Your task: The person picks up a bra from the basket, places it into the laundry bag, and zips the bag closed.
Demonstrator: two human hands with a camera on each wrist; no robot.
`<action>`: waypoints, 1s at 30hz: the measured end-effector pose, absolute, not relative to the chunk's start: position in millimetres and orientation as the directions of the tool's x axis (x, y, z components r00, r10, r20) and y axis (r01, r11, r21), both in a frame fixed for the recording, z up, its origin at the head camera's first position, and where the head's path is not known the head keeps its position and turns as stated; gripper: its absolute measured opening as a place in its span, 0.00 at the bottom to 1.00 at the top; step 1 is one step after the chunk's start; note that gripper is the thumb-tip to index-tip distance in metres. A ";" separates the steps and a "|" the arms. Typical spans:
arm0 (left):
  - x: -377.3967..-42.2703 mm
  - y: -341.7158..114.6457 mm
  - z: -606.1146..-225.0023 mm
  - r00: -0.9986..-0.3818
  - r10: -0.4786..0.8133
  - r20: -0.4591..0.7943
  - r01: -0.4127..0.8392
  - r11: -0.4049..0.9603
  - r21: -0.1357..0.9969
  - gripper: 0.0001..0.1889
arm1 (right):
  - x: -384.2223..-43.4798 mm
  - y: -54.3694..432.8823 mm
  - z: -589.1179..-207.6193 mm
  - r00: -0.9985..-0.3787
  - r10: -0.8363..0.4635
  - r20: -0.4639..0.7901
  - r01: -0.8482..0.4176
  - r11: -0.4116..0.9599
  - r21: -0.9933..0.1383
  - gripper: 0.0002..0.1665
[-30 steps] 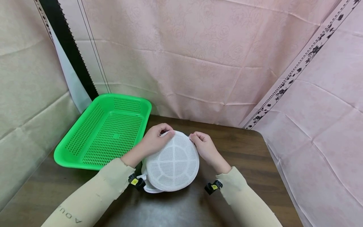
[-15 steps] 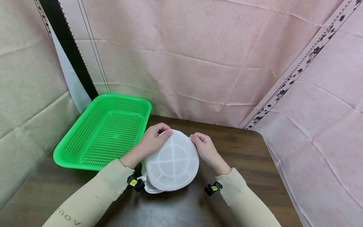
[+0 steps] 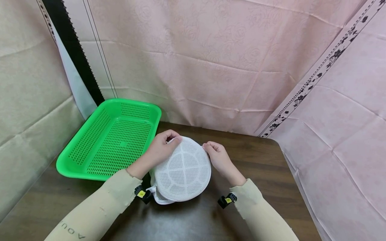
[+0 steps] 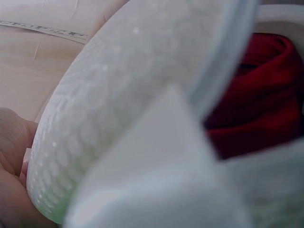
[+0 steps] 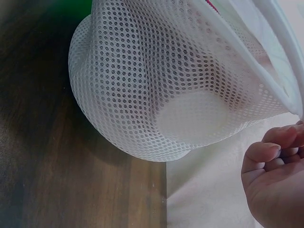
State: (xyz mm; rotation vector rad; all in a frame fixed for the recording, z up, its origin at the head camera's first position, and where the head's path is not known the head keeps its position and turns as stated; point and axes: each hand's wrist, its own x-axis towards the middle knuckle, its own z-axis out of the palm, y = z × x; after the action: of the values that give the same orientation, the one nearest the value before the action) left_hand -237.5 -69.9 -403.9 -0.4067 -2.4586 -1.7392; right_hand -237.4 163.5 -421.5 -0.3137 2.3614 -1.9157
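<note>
A round white mesh laundry bag stands on the table between my hands. In the left wrist view there is a gap beneath its lid, and folded dark red cloth lies inside. My left hand pinches the rim at the upper left, with the thumb on top of the mesh. On the far right side, my right hand pinches the rim with thumb and curled fingers; whether it has a zipper pull is too small to tell. A white fabric tab sticks out at the bag's near left side.
A green perforated plastic basket stands at the left, close to my left forearm. The brown wooden table extends to the right. Pale patterned cloth hangs behind and on both sides.
Both hands keep their hold on the bag. My left hand has shifted very slightly up and left, and the mesh lid has moved a little with it.
</note>
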 end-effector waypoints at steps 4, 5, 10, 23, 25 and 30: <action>-236.9 -69.8 -403.6 -0.959 0.157 0.234 0.273 0.302 0.913 0.07 | -236.7 164.3 -421.6 -0.974 -0.217 0.061 -0.104 0.192 -0.976 0.23; -236.8 -69.8 -403.7 -0.959 0.158 0.234 0.273 0.301 0.914 0.07 | -236.5 164.4 -421.6 -0.974 -0.218 0.060 -0.104 0.192 -0.976 0.23; -236.3 -69.9 -403.7 -0.959 0.158 0.235 0.274 0.299 0.914 0.07 | -236.4 165.2 -422.8 -0.973 -0.226 0.057 -0.101 0.187 -0.977 0.24; -236.6 -72.6 -403.7 -0.963 0.120 0.240 0.265 0.278 0.923 0.09 | -236.0 168.2 -425.9 -0.976 -0.207 0.069 -0.109 0.191 -0.976 0.23; -236.7 -73.5 -403.6 -0.966 0.116 0.231 0.255 0.275 0.927 0.09 | -235.8 168.7 -426.4 -0.976 -0.206 0.066 -0.105 0.184 -0.977 0.24; -236.7 -74.8 -404.1 -0.972 0.113 0.208 0.232 0.275 0.933 0.09 | -235.0 168.6 -426.3 -0.977 -0.207 0.050 -0.089 0.182 -0.979 0.24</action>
State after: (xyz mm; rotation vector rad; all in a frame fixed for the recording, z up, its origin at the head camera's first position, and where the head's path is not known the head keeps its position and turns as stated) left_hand -236.7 -74.8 -404.1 -0.3298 -2.4267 -1.8030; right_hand -235.0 168.6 -426.3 -0.2946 2.3412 -1.9296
